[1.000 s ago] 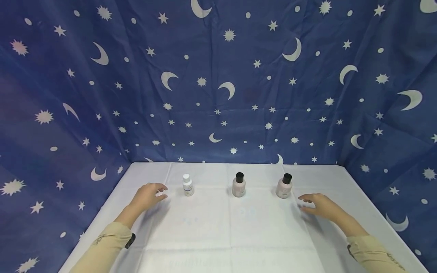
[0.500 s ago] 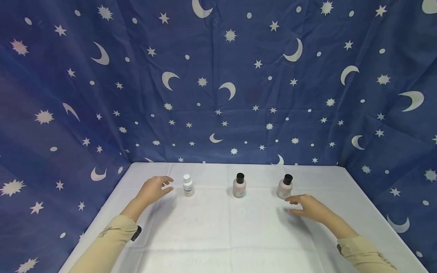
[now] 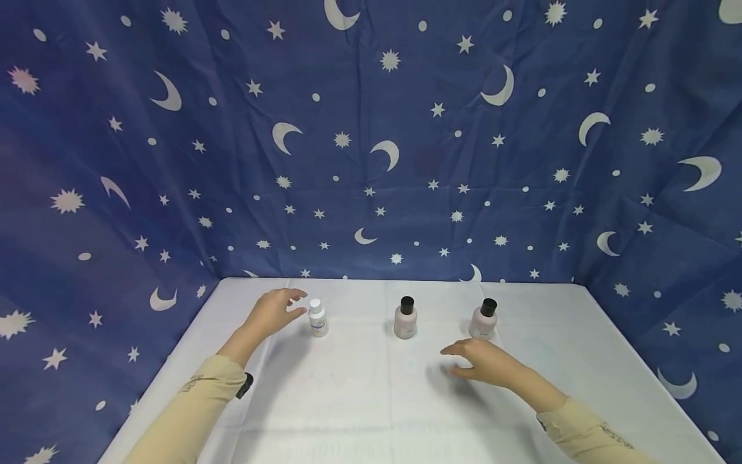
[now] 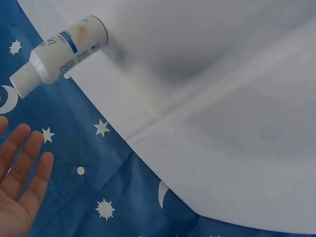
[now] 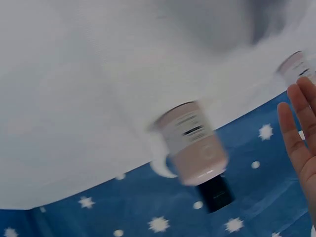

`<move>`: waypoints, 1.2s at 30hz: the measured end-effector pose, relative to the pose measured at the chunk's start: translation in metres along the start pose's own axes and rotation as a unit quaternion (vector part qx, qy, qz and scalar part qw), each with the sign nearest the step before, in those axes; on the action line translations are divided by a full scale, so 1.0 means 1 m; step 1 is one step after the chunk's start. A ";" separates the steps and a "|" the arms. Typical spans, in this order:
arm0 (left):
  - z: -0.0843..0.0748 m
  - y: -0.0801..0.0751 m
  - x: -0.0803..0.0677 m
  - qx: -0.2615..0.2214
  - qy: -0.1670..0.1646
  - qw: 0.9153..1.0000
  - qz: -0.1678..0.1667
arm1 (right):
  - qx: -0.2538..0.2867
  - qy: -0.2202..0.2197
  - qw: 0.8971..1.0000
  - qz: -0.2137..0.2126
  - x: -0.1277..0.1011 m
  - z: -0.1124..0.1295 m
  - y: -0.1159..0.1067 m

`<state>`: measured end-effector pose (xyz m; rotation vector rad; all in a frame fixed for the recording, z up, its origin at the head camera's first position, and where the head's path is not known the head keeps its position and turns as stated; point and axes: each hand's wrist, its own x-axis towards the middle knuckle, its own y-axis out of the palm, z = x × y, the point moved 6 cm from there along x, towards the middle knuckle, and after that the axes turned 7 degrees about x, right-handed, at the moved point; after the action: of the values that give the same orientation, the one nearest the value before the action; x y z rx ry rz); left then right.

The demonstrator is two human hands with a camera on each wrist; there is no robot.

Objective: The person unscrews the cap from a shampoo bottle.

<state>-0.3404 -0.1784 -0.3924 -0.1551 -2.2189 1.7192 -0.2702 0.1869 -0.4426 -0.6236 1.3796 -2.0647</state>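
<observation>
A small white bottle with a white cap point(image 3: 318, 320) stands upright at the left of the table. Just left of it hovers my left hand point(image 3: 271, 313), fingers apart and holding nothing; the left wrist view shows the same white bottle point(image 4: 69, 49) beyond the fingertips point(image 4: 34, 140). Two pale pink bottles with black caps stand upright, a middle one point(image 3: 405, 323) and a right one point(image 3: 482, 322). In front of the right one and between the two, my right hand point(image 3: 484, 362) hangs above the cloth with nothing in it. The right wrist view shows a pink bottle point(image 5: 195, 140) beside the fingers point(image 5: 296, 140).
A white cloth point(image 3: 324, 399) covers the table. Behind and at both sides hangs a dark blue curtain point(image 3: 400, 219) printed with moons and stars. The three bottles stand in a row toward the table's back edge.
My right hand has moved left, from beside the right pink bottle to in front of it. My left hand has come forward and right, closer to the white bottle. The bottles stay in place.
</observation>
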 end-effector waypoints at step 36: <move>-0.007 0.029 0.009 -0.140 -0.010 0.990 -0.018 | 0.089 -0.076 0.992 -0.039 0.130 0.078 0.045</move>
<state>-0.3501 -0.1619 -0.4169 -0.1621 -2.4527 1.3882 -0.3044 0.0331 -0.4483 -0.7506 1.0882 -2.1252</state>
